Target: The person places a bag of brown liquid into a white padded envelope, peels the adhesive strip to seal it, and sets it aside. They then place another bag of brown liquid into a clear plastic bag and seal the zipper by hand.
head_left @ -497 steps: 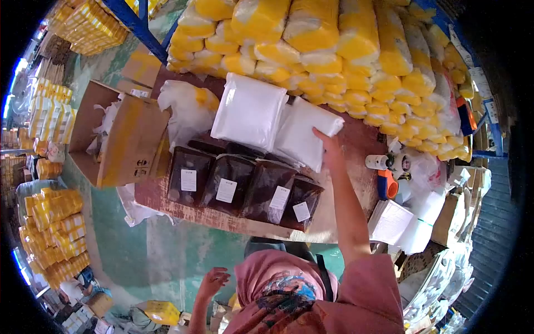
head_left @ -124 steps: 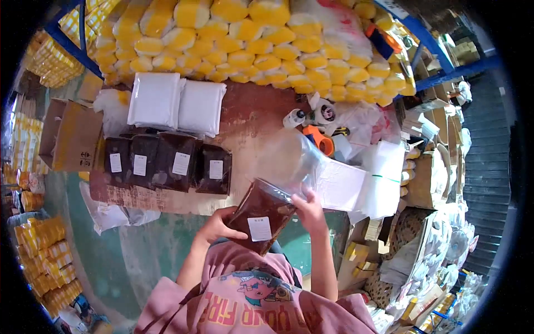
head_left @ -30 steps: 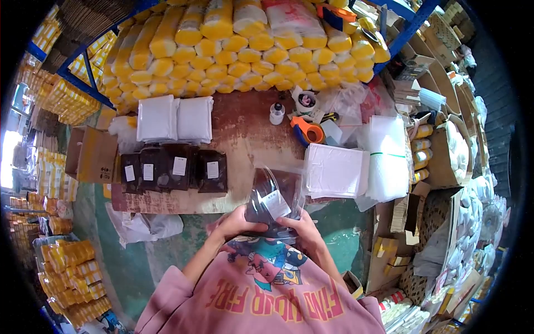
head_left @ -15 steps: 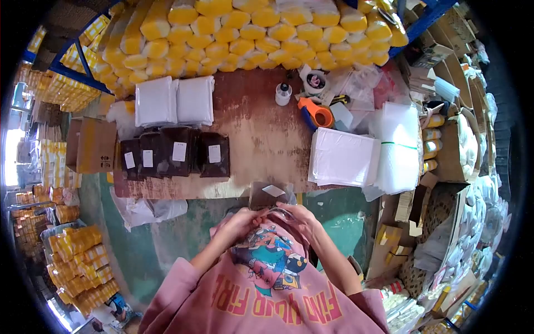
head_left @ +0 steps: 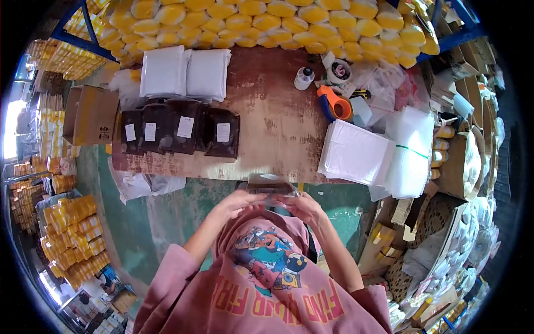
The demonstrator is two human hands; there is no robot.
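Head view: the left hand (head_left: 242,203) and right hand (head_left: 303,206) hold a dark packet (head_left: 270,187) between them, the fingers of each closed on one side of it, just off the near edge of the surface (head_left: 272,122). Four labelled dark packages (head_left: 179,128) stand in a row at the surface's left, in front of two white packs (head_left: 185,73). An orange-and-blue tape dispenser (head_left: 335,105) lies behind a white stack (head_left: 356,152) at the right.
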